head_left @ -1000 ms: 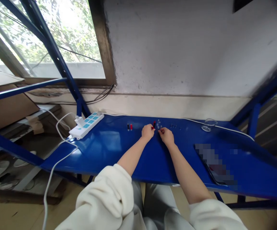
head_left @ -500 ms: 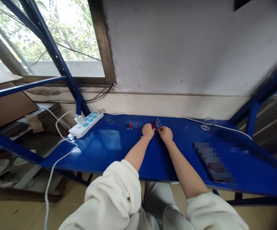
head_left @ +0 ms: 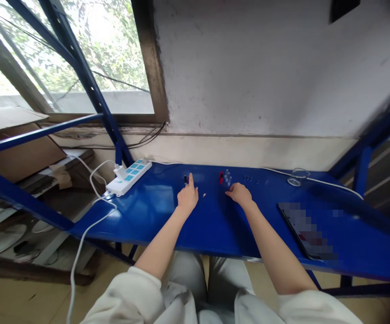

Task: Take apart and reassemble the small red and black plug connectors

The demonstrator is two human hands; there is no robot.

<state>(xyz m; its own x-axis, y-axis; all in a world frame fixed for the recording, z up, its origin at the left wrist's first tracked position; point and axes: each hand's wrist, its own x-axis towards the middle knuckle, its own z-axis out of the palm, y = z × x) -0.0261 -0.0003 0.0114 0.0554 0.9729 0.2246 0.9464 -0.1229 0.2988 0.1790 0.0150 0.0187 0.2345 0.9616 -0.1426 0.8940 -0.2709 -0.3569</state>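
Observation:
My left hand is over the blue table with its index finger stretched forward and the thumb apart. The fingertip is beside a small black piece with a clear end, at a bit of red that it mostly covers. A tiny pinkish piece lies just right of that hand. My right hand rests low on the table with thumb and fingers together; anything between them is too small to make out. Just beyond its fingertips are several small clear pieces and a red and black group.
Several tiny pins lie right of the clear pieces. A clear round container stands at the back right, near a white cable. A phone-like slab, blurred out, lies front right. A white power strip with a plug is at left.
My left hand has moved left, away from the red and black group, to the black piece. My right hand stays near the clear pieces. The view has shifted slightly.

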